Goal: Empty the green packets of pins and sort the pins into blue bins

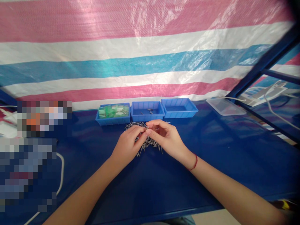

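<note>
My left hand and my right hand meet fingertip to fingertip over a heap of small metal pins on the dark blue table. Both hands are closed in a pinch around something small and grey at their tips; I cannot make out exactly what it is. A red string circles my right wrist. Just behind the heap stand three blue trays: the left tray holds green and white pieces, the middle tray holds a few pins, and the right tray looks bare inside.
A clear plastic lid lies at the back right. A striped pink, white and blue tarp hangs behind the table. A dark blue frame bar slants on the right. A white cable runs along the left.
</note>
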Demonstrator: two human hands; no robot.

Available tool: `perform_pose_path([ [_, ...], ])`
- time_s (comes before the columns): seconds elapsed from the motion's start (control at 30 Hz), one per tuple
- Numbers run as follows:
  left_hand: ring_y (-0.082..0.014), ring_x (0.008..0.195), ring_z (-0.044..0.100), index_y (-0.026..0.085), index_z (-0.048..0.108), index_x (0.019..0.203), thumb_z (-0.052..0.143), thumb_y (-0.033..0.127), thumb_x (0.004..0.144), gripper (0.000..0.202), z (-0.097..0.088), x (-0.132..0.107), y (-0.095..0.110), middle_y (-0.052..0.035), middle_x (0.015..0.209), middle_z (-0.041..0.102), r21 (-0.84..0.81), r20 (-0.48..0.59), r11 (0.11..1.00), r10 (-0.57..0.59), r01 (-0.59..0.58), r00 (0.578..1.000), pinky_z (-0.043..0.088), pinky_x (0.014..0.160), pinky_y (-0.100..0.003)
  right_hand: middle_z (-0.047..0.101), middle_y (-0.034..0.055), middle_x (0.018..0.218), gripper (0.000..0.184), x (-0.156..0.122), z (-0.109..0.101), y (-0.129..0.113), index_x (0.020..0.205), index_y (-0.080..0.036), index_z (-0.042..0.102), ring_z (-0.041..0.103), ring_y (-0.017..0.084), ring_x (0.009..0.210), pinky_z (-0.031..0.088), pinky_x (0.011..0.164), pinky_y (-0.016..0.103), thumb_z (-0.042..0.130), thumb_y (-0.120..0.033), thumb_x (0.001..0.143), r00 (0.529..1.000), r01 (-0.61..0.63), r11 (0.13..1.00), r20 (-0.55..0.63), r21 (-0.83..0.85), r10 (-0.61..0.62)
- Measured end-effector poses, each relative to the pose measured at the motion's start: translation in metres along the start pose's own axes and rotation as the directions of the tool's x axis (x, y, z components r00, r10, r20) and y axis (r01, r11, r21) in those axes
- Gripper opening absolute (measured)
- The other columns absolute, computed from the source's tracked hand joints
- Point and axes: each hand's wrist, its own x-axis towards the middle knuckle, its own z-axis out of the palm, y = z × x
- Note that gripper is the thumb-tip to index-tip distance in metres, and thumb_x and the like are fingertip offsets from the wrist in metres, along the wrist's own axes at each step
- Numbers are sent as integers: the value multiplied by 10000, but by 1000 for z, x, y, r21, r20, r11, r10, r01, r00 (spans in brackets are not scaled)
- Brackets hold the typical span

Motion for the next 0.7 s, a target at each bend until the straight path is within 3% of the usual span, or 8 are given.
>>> perform_pose_path([
  [0.13,-125,735,597,180,622,865,511,271,938,161,1,0,0,-8,807,642,9,-14,1000,2,-2,1000,445,684,-231,658,30,875,88,-1,0,-3,869,-206,664,587,140,736,479,662,291,652,-290,845,996,92,992,4,-90,-92],
  [0.23,-109,684,603,192,631,878,575,234,887,71,0,0,0,6,811,666,-10,-100,999,-33,32,994,462,653,-213,665,34,894,79,-1,-2,-4,911,-213,677,601,146,773,481,680,293,634,-249,856,987,162,975,12,-153,-162],
  [0.43,-94,659,617,203,635,876,604,210,854,38,-4,-1,0,20,801,685,1,-194,1000,-5,6,981,480,650,-193,676,49,919,104,2,-5,2,942,-212,667,622,167,818,489,695,303,593,-258,886,992,128,967,39,-222,-122],
  [0.57,-106,674,626,205,625,867,601,258,865,58,-3,-2,1,15,786,688,-1,-203,1000,-24,25,979,486,661,-207,668,44,892,135,2,-4,5,923,-209,653,614,166,830,484,720,299,541,-286,922,974,202,942,156,-268,-164],
  [0.63,-107,664,625,214,608,979,607,294,865,139,-2,-2,0,18,794,691,-51,-182,996,-77,69,980,490,648,-211,668,36,860,167,4,-6,6,894,-206,645,606,161,813,474,735,297,508,-289,939,963,250,916,174,-312,-204],
  [0.7,-106,643,620,215,526,1183,610,322,863,348,-1,-1,-2,18,826,695,-109,-135,986,-140,125,981,492,627,-216,676,39,852,192,11,-9,9,868,-198,646,595,170,814,448,768,316,491,-282,945,962,269,853,89,-447,-257],
])
